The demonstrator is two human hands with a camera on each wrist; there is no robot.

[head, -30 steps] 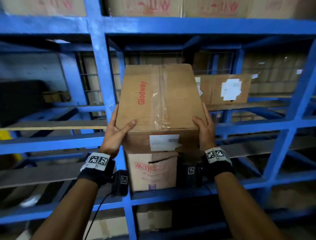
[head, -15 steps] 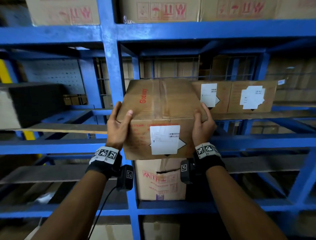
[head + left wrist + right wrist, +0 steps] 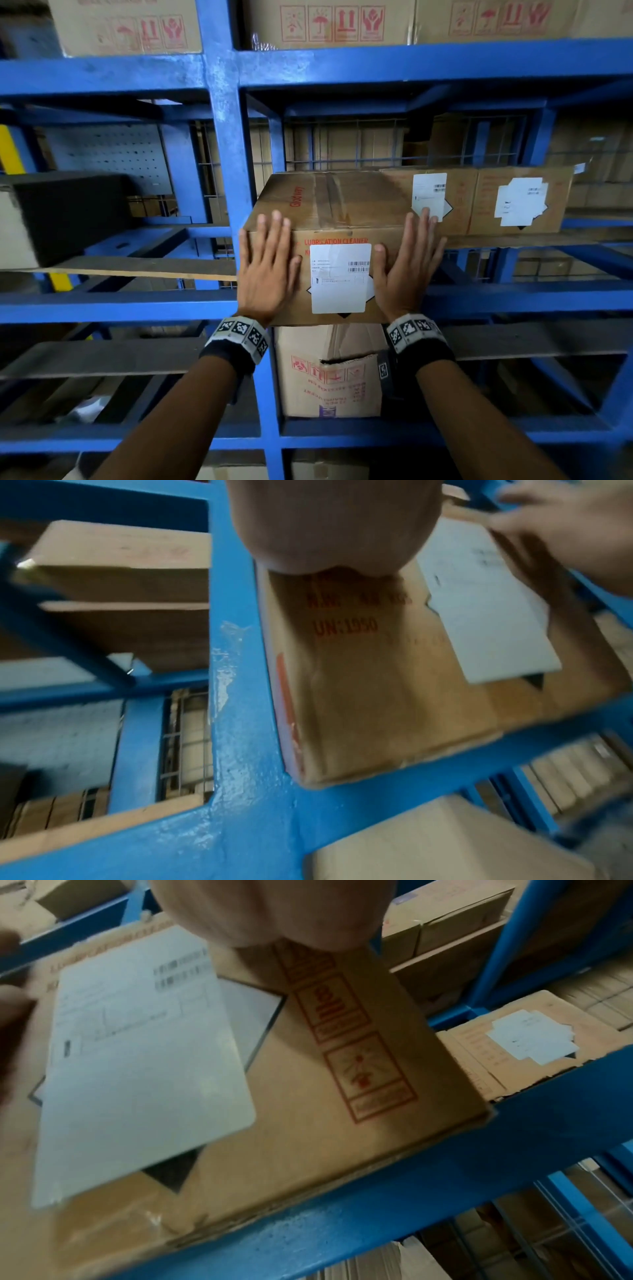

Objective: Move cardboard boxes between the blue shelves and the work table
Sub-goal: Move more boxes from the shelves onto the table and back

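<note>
Both hands lie flat against the front face of a cardboard box point(image 3: 342, 212) that sits on a blue shelf point(image 3: 513, 298), its front bottom edge at the shelf's front beam. The left hand point(image 3: 265, 270) presses its palm on the left part of that face, fingers straight and together, fingertips reaching just over the box's top front edge. The right hand point(image 3: 407, 270) presses the right part of the face in the same way, fingers straight and slightly spread, thumb out toward the middle. Neither hand curls round anything; both are wide and flat on the cardboard.

Between the two hands, a white shipping label point(image 3: 340, 277) with barcodes is stuck to the box front, over a black diamond mark. Above the label, red print reads "LUBRICATION CLEANER". The box top carries a strip of clear tape and red lettering along its left side. In the left wrist view, the box face point(image 3: 377, 669) shows "UN:1950" in red, and the box's left edge stands just beside the blue upright post point(image 3: 226, 164), which is immediately left of the left hand.

Beyond the right hand's fingertips, a second labelled box point(image 3: 442, 198) stands beside the first on the same shelf, and a third labelled box point(image 3: 520, 202) stands further right. Below the wrists, on the shelf underneath, a torn carton point(image 3: 329, 373) with red handling symbols is visible. Above the hands, more cartons point(image 3: 325, 24) with red symbols fill the upper shelf.
</note>
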